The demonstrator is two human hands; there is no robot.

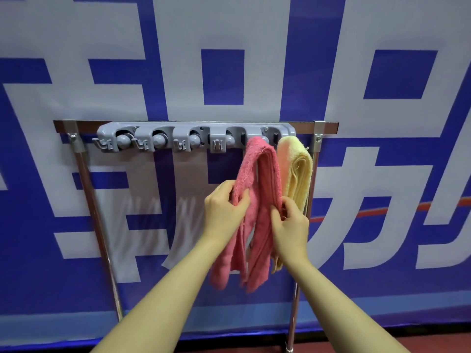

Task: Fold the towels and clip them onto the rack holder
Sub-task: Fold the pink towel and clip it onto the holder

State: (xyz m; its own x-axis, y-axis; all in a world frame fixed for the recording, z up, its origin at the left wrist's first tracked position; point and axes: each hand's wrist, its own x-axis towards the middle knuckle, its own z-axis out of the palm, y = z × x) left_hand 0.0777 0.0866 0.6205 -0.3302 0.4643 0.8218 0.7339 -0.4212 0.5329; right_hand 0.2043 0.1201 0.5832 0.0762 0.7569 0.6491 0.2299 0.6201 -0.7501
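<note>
Two towels hang from the grey rack holder [196, 136]: yellow towel [298, 169] rightmost, pink towel [257, 200] beside it; left hand [224, 207] and right hand [290, 225] each pinch a pink fold, likely to straighten it

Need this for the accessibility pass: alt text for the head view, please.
Two bare hands hold a pink towel hanging from a grey clip rack: the left hand pinches its left fold, the right hand its right. A yellow towel hangs beside it at the rack's right end, before a blue and white banner.
</note>
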